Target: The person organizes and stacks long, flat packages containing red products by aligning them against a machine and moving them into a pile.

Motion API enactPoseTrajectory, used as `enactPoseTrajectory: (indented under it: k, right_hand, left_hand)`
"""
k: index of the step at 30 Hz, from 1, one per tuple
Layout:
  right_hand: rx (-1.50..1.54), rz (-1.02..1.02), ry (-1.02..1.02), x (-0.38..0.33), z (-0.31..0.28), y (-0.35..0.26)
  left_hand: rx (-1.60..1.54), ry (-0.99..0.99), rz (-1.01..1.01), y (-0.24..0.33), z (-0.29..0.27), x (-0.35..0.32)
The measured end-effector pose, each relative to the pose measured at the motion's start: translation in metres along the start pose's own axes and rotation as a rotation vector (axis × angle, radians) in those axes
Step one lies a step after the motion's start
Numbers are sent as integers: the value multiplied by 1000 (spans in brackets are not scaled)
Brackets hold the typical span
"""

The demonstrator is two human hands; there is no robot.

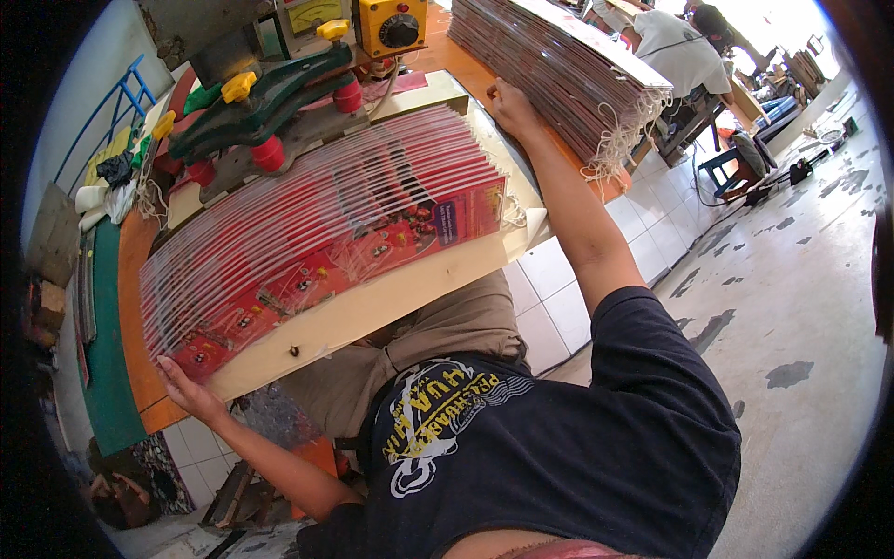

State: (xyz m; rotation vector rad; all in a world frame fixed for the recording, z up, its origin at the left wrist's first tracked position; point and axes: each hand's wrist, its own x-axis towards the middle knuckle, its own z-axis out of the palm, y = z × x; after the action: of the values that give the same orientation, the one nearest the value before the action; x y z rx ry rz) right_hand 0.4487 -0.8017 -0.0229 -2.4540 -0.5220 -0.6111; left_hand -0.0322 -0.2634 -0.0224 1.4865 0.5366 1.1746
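Note:
A fanned row of flat red printed paper bags (372, 214) with pale edges lies in front of me on a cream board (372, 317). White cord shows at its right end. My left hand (186, 387) is at the row's near left corner, fingers stretched along its edge. My right hand (510, 107) is beyond the row's far right end, close to the orange tabletop (480, 70). Its fingers are slightly bent and apart, and I see nothing held in them. Over the back of the row stands a dark green clamp bar (261, 107) with yellow knobs and red feet.
A tall stack of flat bags (568, 79) with hanging white cords stands at the far right. Behind the clamp is a yellow control box (389, 28) with a black dial. Another person (680, 56) sits bent over at the upper right. Cables (698, 238) run along the floor.

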Motion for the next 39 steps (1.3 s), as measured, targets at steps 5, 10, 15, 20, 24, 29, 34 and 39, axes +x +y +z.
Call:
enactPoseTrajectory:
  k: [5, 10, 15, 20, 24, 29, 34, 39]
  right_hand:
    - [75, 41, -21, 0, 0, 1]
    - [70, 69, 28, -3, -2, -1]
    - [82, 91, 36, -3, -3, -1]
    - [47, 87, 89, -3, 0, 3]
    - [44, 78, 82, -3, 2, 5]
    - [37, 81, 63, -3, 1, 6]
    - [57, 87, 55, -3, 1, 4]
    - [76, 112, 80, -4, 1, 4]
  left_hand:
    - [-19, -9, -7, -1, -1, 0]
    - [-10, 4, -15, 3, 2, -2]
    - [-13, -30, -3, -1, -3, 1]
    - [-33, -32, -18, 1, 0, -1]
    - [-42, -40, -32, -6, -6, 3]
    - [-49, -30, -21, -5, -3, 2]
    - [-25, -5, -33, -7, -6, 2]
    - [-17, -39, -6, -6, -5, 2]
